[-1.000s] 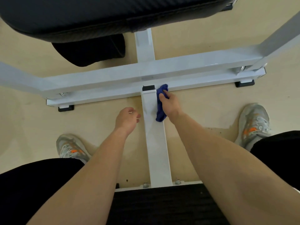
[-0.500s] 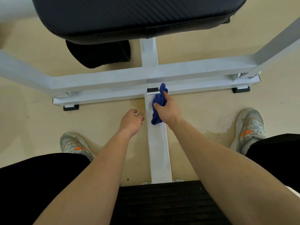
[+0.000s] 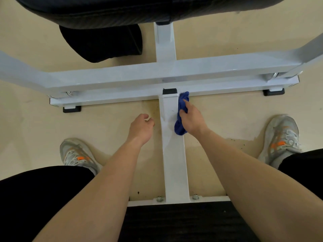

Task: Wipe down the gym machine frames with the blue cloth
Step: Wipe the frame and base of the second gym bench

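Observation:
The white machine frame has a centre bar (image 3: 173,154) running away from me to a cross bar (image 3: 139,75) on the floor. My right hand (image 3: 192,119) grips the bunched blue cloth (image 3: 180,116) and holds it against the right side of the centre bar, just short of its black end cap (image 3: 169,91). My left hand (image 3: 141,128) hovers left of the bar with its fingers loosely curled, holding nothing and not touching the frame.
A black padded seat (image 3: 139,9) overhangs the top of the view, with a black roller pad (image 3: 104,44) beneath it. My grey shoes (image 3: 76,154) (image 3: 281,137) stand either side of the bar on the beige floor. A black textured pad (image 3: 183,222) lies nearest me.
The cloth slid from the bar's right side onto its top and back to the right side. My left hand stayed beside the bar. My view shifted slightly.

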`<act>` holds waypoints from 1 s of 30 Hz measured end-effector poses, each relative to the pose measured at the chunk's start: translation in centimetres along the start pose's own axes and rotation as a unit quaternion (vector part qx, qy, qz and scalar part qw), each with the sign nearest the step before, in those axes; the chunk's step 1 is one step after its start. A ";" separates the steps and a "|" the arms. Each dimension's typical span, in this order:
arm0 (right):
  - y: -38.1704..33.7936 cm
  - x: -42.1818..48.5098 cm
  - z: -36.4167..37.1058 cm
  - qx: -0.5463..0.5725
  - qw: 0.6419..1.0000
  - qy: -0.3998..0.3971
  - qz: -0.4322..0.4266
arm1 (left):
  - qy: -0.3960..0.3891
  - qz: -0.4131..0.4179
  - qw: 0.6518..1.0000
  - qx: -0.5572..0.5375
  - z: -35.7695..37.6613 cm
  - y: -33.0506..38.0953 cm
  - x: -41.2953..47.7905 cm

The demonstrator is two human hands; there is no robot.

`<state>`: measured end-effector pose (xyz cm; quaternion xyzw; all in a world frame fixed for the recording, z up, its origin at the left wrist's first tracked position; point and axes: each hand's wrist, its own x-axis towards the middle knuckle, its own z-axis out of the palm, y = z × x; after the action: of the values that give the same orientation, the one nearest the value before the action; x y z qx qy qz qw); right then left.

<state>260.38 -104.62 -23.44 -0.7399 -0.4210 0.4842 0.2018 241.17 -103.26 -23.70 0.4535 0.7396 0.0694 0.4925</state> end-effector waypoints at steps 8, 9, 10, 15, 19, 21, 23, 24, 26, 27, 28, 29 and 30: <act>3.9 -8.4 0.9 -0.063 0.993 -0.084 0.051 | -0.028 0.003 0.998 0.051 1.3 -0.7 -3.9; 4.2 -8.7 1.0 -0.064 0.993 -0.085 0.054 | -0.033 0.001 0.998 0.056 1.7 -1.0 -4.4; 4.1 -8.6 1.0 -0.060 0.994 -0.080 0.050 | -0.037 0.000 0.998 0.060 2.0 -1.2 -4.7; 1.0 -4.0 1.2 -0.054 0.998 -0.024 -0.022 | -0.023 0.001 0.998 0.052 1.9 -1.2 -5.0; 0.7 -3.0 1.3 -0.117 0.992 -0.026 -0.026 | -0.005 -0.012 0.999 0.040 1.0 -1.4 -4.9; 2.2 -4.8 1.8 -0.162 0.986 -0.024 -0.025 | -0.013 -0.017 0.999 0.046 1.0 -1.7 -5.6; 3.8 -7.3 2.6 -0.233 0.971 -0.056 -0.020 | -0.019 -0.021 0.998 0.062 1.1 -1.7 -6.8; 4.4 -8.6 2.9 -0.281 0.955 -0.094 -0.014 | -0.020 -0.023 0.997 0.066 1.3 -1.5 -7.6; 4.9 -10.8 2.7 -0.327 0.935 -0.137 0.010 | -0.021 -0.026 0.997 0.066 1.9 -1.0 -9.6; 4.7 -11.7 2.2 -0.316 0.936 -0.151 0.028 | -0.024 -0.025 0.997 0.066 2.2 -0.8 -10.8; 4.2 -12.6 1.5 -0.306 0.937 -0.166 0.035 | -0.031 -0.020 0.997 0.069 2.5 -0.6 -12.0; 3.3 -13.2 0.7 -0.300 0.937 -0.178 0.032 | -0.040 -0.012 0.996 0.076 2.7 -0.4 -13.1; 2.5 -13.8 -0.3 -0.294 0.938 -0.182 0.016 | -0.050 -0.002 0.995 0.086 2.7 -0.2 -14.2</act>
<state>259.24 -117.27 -17.54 -0.6722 -0.5618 0.4689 -0.1125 244.64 -114.81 -15.77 0.4955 0.7182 -0.0185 0.4882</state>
